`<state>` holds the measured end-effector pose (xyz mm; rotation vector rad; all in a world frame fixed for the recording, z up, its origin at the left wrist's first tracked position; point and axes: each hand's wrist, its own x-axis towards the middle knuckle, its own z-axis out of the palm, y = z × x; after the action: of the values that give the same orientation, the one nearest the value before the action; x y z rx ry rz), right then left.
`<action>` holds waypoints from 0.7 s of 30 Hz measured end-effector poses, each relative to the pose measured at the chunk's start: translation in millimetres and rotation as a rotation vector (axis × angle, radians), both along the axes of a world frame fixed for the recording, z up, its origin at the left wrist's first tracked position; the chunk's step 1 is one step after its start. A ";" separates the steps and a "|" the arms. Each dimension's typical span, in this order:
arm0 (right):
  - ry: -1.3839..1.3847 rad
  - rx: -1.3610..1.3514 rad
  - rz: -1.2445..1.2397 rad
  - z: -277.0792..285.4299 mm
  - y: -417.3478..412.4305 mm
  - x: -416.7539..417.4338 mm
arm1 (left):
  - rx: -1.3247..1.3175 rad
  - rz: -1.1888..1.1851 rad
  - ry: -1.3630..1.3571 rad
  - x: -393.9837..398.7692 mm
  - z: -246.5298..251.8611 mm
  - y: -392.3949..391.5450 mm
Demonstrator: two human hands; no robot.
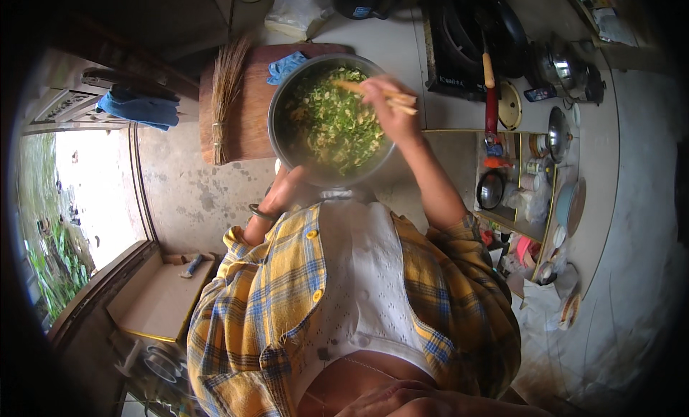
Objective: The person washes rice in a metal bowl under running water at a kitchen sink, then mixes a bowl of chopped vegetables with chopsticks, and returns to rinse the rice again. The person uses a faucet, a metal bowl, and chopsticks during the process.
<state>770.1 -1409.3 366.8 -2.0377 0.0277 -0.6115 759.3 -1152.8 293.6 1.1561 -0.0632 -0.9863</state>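
Note:
A deep metal basin (275,142) is in front of me, partly over a wooden board. In it is a mix of chopped green vegetables (339,121) and pale yellow bits that look like egg. My left hand (288,185) grips the basin's near-left rim; its fingers are partly hidden under the side. Over the basin's right side, my right hand (390,102) is closed around wooden chopsticks (350,87). Their tips point left into the greens, and their back ends stick out past my hand. The hand is slightly blurred.
On the wooden board (253,105) lie a straw whisk brush (222,105) and a blue cloth (285,66). At the back right, an induction cooker (455,86) stands by a dark wok (511,35) and a red-handled utensil (491,107). Open shelves (511,218) hold kitchenware at right.

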 end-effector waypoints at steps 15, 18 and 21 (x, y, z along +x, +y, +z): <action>0.369 0.273 -0.087 -17.4 -15.8 -45.0 | -0.097 0.000 0.187 2.9 -19.5 1.0; 0.341 0.407 -0.012 -16.1 6.5 -45.3 | -0.076 0.030 0.236 1.1 0.5 -2.7; 0.233 0.341 -0.141 16.3 -3.3 -36.4 | -0.108 0.071 0.269 -0.3 -0.7 -0.5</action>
<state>733.7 -1412.7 383.2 -1.7725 0.3903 -0.4188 759.0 -1153.2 293.0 0.9133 0.1377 -1.0548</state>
